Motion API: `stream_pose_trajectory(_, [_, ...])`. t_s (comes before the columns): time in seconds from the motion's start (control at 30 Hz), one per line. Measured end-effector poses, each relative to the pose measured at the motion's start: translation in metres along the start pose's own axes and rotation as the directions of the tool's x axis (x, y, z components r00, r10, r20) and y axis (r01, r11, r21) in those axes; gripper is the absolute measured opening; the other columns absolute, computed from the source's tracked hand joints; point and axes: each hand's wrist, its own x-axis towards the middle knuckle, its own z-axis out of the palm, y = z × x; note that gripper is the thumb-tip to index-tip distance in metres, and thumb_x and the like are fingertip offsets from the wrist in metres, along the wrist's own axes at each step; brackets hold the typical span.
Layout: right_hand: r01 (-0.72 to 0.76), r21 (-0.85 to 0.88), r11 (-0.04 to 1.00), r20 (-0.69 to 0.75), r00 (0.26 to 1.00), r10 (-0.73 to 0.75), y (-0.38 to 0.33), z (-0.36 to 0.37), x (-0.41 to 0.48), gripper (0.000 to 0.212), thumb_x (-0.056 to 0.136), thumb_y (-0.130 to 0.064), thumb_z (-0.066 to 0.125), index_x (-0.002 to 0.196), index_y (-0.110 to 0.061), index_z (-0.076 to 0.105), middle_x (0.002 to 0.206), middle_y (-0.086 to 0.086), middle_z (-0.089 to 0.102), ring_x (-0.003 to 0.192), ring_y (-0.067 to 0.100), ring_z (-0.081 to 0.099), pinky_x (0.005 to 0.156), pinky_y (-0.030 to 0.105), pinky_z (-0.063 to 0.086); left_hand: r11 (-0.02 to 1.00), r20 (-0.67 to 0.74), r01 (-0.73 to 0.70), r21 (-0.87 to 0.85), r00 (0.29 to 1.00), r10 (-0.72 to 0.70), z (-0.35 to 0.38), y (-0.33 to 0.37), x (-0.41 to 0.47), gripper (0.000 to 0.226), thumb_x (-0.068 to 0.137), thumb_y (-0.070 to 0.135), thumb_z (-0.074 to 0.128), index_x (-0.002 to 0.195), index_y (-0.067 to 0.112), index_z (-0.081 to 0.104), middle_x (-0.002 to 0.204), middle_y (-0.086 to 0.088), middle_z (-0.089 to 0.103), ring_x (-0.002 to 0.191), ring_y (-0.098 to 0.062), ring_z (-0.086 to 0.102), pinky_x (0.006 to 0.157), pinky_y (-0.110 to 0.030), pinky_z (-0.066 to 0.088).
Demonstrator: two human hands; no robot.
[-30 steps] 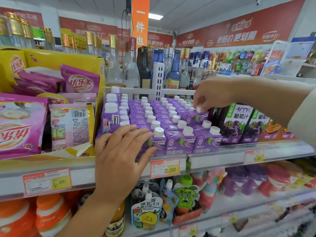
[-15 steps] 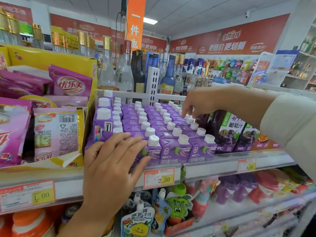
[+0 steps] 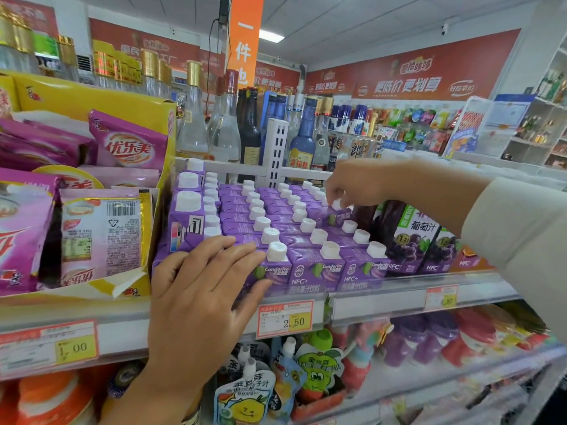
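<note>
Here, my left hand [image 3: 199, 296] lies spread against the purple juice cartons [image 3: 313, 268] at the front of the shelf [image 3: 383, 297], bracing them. My right hand [image 3: 357, 182] pinches the cap of a raised carton [image 3: 333, 216] in the right-hand row. Next, I judge, it must be seated level among its neighbours.

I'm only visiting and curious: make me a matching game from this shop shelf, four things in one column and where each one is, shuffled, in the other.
1 left hand
2 right hand
3 yellow box
4 2.50 price tag

a on the shelf edge below the purple cartons
b rests flat on the front-left cartons
c holds pink sachets, left of the cartons
d pinches a raised carton further back, on the right

Pairs: 1-b, 2-d, 3-c, 4-a
</note>
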Motion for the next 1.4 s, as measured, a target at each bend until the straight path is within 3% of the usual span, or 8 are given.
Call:
stream_pose_trajectory(0.17, [-0.004,0.070,0.998,-0.234,0.972,0.021,0.010,-0.021,-0.041,0.027,0.100,-0.025,0.049,0.125,-0.021,0.059,0.115,-0.005,0.053,0.114,0.014,0.041,0.101,0.037,0.040,1.000,-0.026,0.006,-0.031,1.000,-0.007,0.002,0.001,0.000,0.033,0.090,0.043,0.066,0.114,0.021,0.072,0.117,0.008,0.070,0.119,-0.014,0.056,0.096,-0.037,0.035])
stream_pose_trajectory(0.3, [0.022,0.359,0.933,-0.375,0.919,0.123,-0.005,-0.024,-0.094,0.018,0.097,-0.028,0.051,0.112,-0.027,0.060,0.107,-0.007,0.058,0.096,0.013,0.059,0.085,0.030,0.047,0.991,-0.023,0.065,-0.117,0.997,-0.068,-0.001,0.001,0.003,0.038,0.091,0.043,0.064,0.121,0.020,0.068,0.131,0.007,0.062,0.128,-0.015,0.052,0.104,-0.040,0.034])
stream_pose_trajectory(0.43, [0.186,0.779,0.598,-0.348,0.923,0.166,-0.051,0.005,-0.133,0.012,0.096,-0.018,0.053,0.096,-0.025,0.062,0.092,0.003,0.056,0.065,0.012,0.068,0.060,0.028,0.052,0.911,0.117,0.183,-0.370,0.982,-0.150,-0.033,0.027,-0.003,0.050,0.093,0.048,0.052,0.138,0.024,0.053,0.142,0.020,0.047,0.138,0.000,0.036,0.116,-0.019,0.022])
stream_pose_trajectory(0.63, [0.274,0.926,0.259,-0.319,0.936,0.148,-0.129,0.082,-0.144,0.010,0.093,-0.026,0.056,0.092,-0.028,0.065,0.084,-0.006,0.056,0.066,0.004,0.055,0.060,0.014,0.048,0.050,0.760,0.790,-0.611,0.603,-0.244,-0.063,0.056,-0.037,0.047,0.088,0.042,0.071,0.130,0.037,0.052,0.117,0.016,0.070,0.108,-0.006,0.067,0.085,-0.020,0.055])
stream_pose_trajectory(0.77, [0.249,0.951,-0.184,-0.221,0.962,0.158,-0.159,0.135,-0.148,0.026,0.087,-0.036,0.067,0.113,-0.034,0.067,0.105,0.005,0.067,0.094,0.015,0.069,0.072,0.036,0.060,-0.170,0.810,0.814,-0.556,0.484,-0.330,-0.061,0.049,-0.062,0.055,0.072,0.020,0.068,0.126,0.018,0.058,0.109,-0.003,0.075,0.099,-0.018,0.072,0.075,-0.025,0.058])
stream_pose_trajectory(0.93, [0.200,0.881,-0.430,-0.129,0.974,0.188,-0.203,0.172,-0.154,0.050,0.075,-0.026,0.073,0.122,-0.035,0.059,0.111,0.005,0.066,0.100,0.023,0.068,0.074,0.042,0.061,-0.233,0.831,0.835,-0.498,0.383,-0.403,-0.060,0.048,-0.082,0.055,0.070,0.023,0.068,0.124,0.020,0.059,0.108,-0.003,0.075,0.100,-0.018,0.072,0.076,-0.025,0.059])
stream_pose_trajectory(1.23, [0.235,0.895,-0.380,-0.078,0.920,0.385,-0.222,0.177,-0.158,0.027,0.091,-0.006,0.061,0.112,-0.022,0.054,0.109,-0.001,0.070,0.088,0.017,0.071,0.069,0.038,0.060,-0.421,0.879,0.778,-0.466,0.352,-0.322,-0.062,0.048,-0.089,0.041,0.082,0.016,0.056,0.124,0.012,0.060,0.112,-0.011,0.074,0.100,-0.021,0.072,0.072,-0.025,0.059])
stream_pose_trajectory(1.4, [0.196,0.928,-0.317,-0.092,0.945,0.314,-0.237,0.181,-0.161,0.070,0.067,-0.041,0.083,0.126,-0.036,0.047,0.117,-0.011,0.064,0.110,0.011,0.062,0.092,0.036,0.053,-0.441,0.878,0.763,-0.472,0.361,-0.314,-0.061,0.060,-0.097,0.029,0.079,0.012,0.058,0.105,0.010,0.072,0.103,-0.011,0.076,0.088,-0.016,0.074,0.068,-0.024,0.058])
